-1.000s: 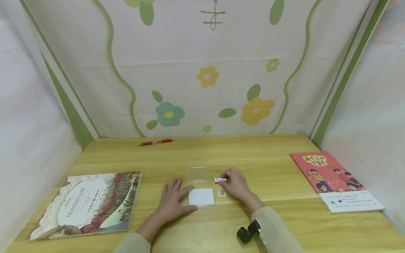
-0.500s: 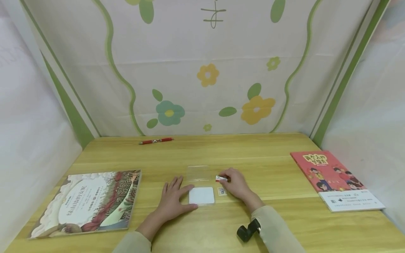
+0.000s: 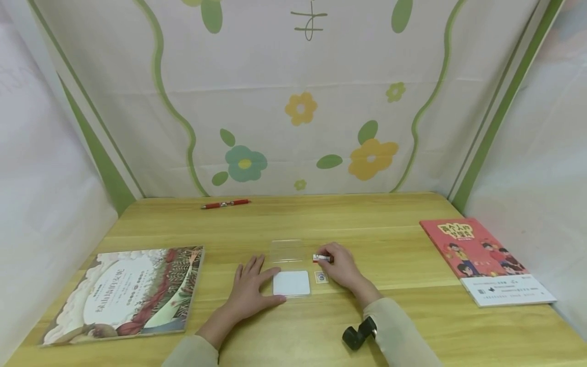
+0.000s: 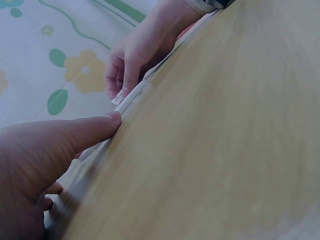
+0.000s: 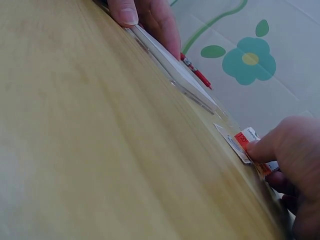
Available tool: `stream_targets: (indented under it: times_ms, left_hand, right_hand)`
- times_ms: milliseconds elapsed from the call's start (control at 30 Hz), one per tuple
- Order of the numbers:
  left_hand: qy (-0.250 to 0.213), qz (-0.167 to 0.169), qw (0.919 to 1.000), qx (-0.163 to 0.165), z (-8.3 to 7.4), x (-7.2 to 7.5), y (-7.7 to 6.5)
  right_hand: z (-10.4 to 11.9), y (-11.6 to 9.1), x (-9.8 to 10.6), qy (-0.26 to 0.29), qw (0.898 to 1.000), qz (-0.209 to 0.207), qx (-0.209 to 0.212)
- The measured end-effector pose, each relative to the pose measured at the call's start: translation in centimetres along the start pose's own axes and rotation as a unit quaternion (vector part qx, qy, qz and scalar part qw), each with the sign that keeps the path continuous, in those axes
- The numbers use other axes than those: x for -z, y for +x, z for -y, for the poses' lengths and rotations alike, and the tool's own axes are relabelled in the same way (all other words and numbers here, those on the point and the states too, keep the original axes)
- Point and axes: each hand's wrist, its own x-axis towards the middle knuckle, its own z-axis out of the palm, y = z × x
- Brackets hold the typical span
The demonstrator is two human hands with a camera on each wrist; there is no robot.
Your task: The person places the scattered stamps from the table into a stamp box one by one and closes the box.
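Note:
Near the middle of the table, a clear plastic case with a white insert (image 3: 291,283) lies flat. My left hand (image 3: 249,290) holds it by its left end, thumb on the near edge and index finger on the far edge. A clear plastic piece (image 3: 287,251) lies just behind; I cannot tell whether the two are joined. My right hand (image 3: 340,265) pinches a red-and-white postage stamp (image 5: 246,136) between thumb and fingers, partly covering it. Another small stamp (image 3: 321,277) with a blue design rests on the table between the case and this hand.
A large picture book (image 3: 124,295) lies at the left, and a red book (image 3: 486,262) at the right. Toward the back edge is a red pen (image 3: 225,204). A black device (image 3: 359,334) is attached at the right sleeve. Floral fabric (image 3: 300,127) hangs behind the table.
The stamp in my right hand has shifted slightly right and turned, so less of its face shows in the head view. My left hand has stayed on the case.

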Motion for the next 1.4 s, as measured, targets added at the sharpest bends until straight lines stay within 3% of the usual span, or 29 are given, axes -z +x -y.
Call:
stream_targets:
  times_ms: [233, 667, 867, 1100, 1400]
  left_hand:
    - [0.003, 0.000, 1.0000, 0.004, 0.1, 0.0, 0.0]
    - [0.008, -0.001, 1.0000, 0.002, 0.1, 0.1, -0.1]
    - [0.001, 0.001, 1.0000, 0.001, 0.0, 0.2, -0.2]
    - [0.003, 0.003, 1.0000, 0.001, -0.1, 0.2, -0.1]
    - [0.007, 0.002, 1.0000, -0.003, -0.1, 0.2, 0.0]
  right_hand:
    - [0.4, 0.0, 0.1, 0.021, 0.999, 0.012, -0.037]
    - [0.7, 0.1, 0.2, 0.088, 0.994, -0.003, -0.070]
    - [0.7, 0.1, 0.4, 0.079, 0.992, -0.006, -0.096]
    - [0.5, 0.4, 0.5, 0.064, 0.993, -0.006, -0.097]
    - [2.0, 1.0, 0.8, 0.135, 0.983, -0.002, -0.121]
